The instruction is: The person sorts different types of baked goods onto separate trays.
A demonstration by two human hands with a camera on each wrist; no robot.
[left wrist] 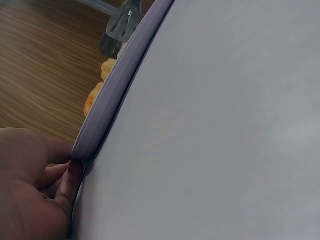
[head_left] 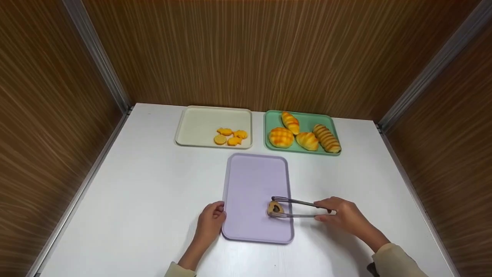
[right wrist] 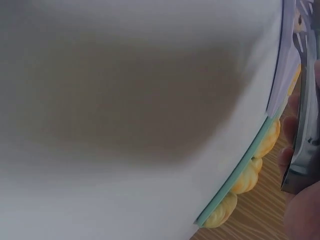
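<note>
My right hand grips metal tongs by their handles, across the right rim of a purple tray. Between the slotted tong tips lies a tan cookie with a dark heart-shaped centre, near the tray's right side. Whether both tips press on it I cannot tell. At the tray's left rim, my left hand pinches the edge; in the left wrist view its thumb lies against the rim. In the right wrist view the tongs run along the frame's right edge, partly cut off.
Behind, on the white table, a cream tray holds several small orange-yellow biscuits. A green tray beside it carries several breads. Wood-grain panels enclose the back and both sides.
</note>
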